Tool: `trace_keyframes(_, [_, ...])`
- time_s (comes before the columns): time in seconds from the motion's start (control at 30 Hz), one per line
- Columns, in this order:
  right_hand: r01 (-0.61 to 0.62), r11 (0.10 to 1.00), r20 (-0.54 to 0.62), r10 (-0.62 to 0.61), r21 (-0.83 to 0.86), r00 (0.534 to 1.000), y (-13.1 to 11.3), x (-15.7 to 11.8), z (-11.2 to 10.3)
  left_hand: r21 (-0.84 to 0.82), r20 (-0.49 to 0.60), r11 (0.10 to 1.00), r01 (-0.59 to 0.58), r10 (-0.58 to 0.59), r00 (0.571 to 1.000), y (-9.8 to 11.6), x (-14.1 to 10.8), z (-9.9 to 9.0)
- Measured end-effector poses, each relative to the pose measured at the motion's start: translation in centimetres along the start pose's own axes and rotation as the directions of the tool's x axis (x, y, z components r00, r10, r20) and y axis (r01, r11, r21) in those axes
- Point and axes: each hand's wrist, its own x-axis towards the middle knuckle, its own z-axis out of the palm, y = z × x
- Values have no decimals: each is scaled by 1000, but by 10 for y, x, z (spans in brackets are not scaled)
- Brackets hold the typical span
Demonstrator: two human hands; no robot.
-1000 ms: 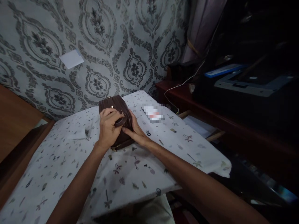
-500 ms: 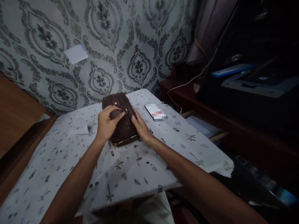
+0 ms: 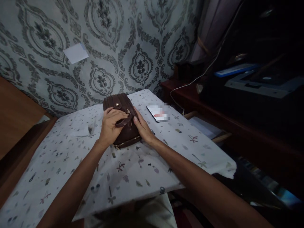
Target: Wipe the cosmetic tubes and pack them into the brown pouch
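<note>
A brown leather bag (image 3: 124, 134) with gold zips and studs lies on a table (image 3: 142, 171) covered in a white patterned cloth. My left hand (image 3: 112, 122) is over the bag's left side, its fingers curled round a brown strap or flap of the bag near the gold zip pull. Against the bag's right side rests my right hand (image 3: 143, 128), fingers extended along it and thumb on its upper face. The fingertips of my right hand are partly hidden behind the bag's edge.
Right of the bag lies a phone (image 3: 156, 114) with a lit screen. A white cable (image 3: 187, 85) runs down beside the table's right edge, near an open drawer with papers (image 3: 204, 127). A patterned wall (image 3: 102, 76) stands behind, and a wooden panel (image 3: 19, 117) at the left.
The fingers of my left hand have shifted from a pinch near the zip pull to a curl round the brown strap or flap. My right hand has hardly moved.
</note>
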Motion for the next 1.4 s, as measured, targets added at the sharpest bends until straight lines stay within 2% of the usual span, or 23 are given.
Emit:
trace_keyframes(0.2, [52,997,-17,-53,-52,998,0,2,-2,-52,-131,978,203,-208,969,4,-4,2])
trace_keyframes(0.27, [58,997,-38,-60,-45,997,2,3,-1,-61,-151,970,234,-241,959,6,-4,0])
trace_keyframes(0.4, [70,996,-60,-74,-63,995,3,3,0,144,-103,973,179,-165,981,9,-4,4])
trace_keyframes(0.5, [95,990,-52,-101,-100,994,3,2,-1,322,-94,934,156,-132,987,10,-6,12])
trace_keyframes(0.67, [94,987,-25,-98,-132,995,0,2,-5,453,-52,878,151,-143,988,8,-9,14])
trace_keyframes(0.9, [97,986,-17,-100,-137,995,-1,4,-8,478,3,870,122,-141,990,9,-7,6])
trace_keyframes(1.07, [132,979,-31,-139,-154,990,2,4,-7,494,20,867,67,-88,996,14,-6,4])
trace_keyframes(1.27, [113,989,-35,-117,-94,993,6,6,-6,449,0,886,114,-127,992,16,-5,9])
trace_keyframes(1.4, [111,985,-8,-113,-130,994,5,4,-8,464,87,886,19,-66,994,14,-12,3])
